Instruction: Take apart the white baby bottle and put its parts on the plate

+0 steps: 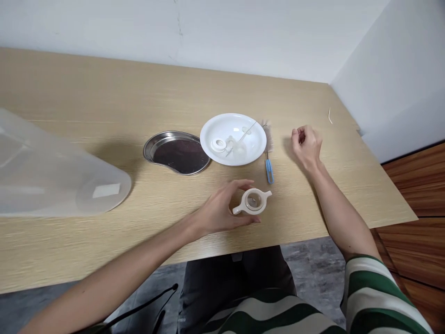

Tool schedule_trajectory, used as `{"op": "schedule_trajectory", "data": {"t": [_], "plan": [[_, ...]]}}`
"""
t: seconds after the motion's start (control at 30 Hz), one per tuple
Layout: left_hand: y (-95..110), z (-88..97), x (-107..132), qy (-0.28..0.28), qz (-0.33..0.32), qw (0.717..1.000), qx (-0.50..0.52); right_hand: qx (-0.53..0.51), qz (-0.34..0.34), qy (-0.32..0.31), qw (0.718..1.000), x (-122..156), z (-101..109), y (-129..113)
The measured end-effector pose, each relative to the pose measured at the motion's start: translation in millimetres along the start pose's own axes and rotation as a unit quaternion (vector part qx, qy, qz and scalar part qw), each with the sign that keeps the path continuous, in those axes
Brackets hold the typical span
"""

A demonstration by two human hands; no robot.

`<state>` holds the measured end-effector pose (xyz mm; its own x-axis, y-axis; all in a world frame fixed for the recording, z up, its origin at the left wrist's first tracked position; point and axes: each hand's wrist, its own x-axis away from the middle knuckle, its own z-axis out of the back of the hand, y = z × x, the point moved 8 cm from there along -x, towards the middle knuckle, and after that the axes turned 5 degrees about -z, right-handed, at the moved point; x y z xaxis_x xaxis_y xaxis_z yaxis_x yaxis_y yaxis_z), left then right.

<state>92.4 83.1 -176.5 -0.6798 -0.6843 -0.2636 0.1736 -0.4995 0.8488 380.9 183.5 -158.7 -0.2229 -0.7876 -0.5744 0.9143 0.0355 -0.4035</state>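
My left hand is wrapped round a small cream-coloured two-handled baby bottle, which stands with its open mouth facing up near the table's front edge. The thumb lies on its near side and the fingers on its far side. My right hand is loosely curled into a fist over the table at the right, with nothing visible in it. Nearest to it lies a bottle brush with a blue handle and pale bristles. Beyond the bottle, a white bowl holds a white ring, translucent soft pieces and a thin straw-like stick.
A kidney-shaped metal tray touches or lies close to the bowl's left side. A large translucent container takes up the table's left part. One thin white bent strip lies far right. Walls bound the table behind.
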Motion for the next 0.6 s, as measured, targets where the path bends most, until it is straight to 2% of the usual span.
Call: {"op": "schedule_trajectory", "data": {"t": [0.13, 0.23, 0.27, 0.33, 0.4, 0.47, 0.6], "plan": [[3.9, 2.4, -3.9, 0.019, -0.002, 1.000, -0.003, -0.046, 0.152, 0.032, 0.987, 22.7, 27.8, -57.0], [0.7, 9.9, -6.4, 0.064, 0.002, 0.998, -0.018, -0.172, 0.302, 0.001, 0.938, 59.3, 41.3, -112.1], [-2.2, 11.2, -7.0, 0.073, 0.010, 0.997, -0.019, -0.192, 0.328, -0.018, 0.925, 70.6, 42.0, -127.1], [-7.4, 11.8, -8.4, 0.077, 0.019, 0.997, -0.012, -0.202, 0.355, -0.039, 0.912, 88.8, 42.0, -150.9], [-9.7, 10.6, -10.1, 0.068, 0.011, 0.998, 0.004, -0.170, 0.362, -0.065, 0.914, 100.5, 36.2, -166.5], [-10.0, 10.0, -11.7, 0.056, -0.006, 0.998, 0.010, -0.140, 0.368, -0.079, 0.916, 107.1, 31.1, -174.1], [-10.7, 9.0, -14.2, 0.020, -0.021, 1.000, -0.011, -0.141, 0.384, -0.063, 0.910, 110.5, 29.0, -175.0]]}}
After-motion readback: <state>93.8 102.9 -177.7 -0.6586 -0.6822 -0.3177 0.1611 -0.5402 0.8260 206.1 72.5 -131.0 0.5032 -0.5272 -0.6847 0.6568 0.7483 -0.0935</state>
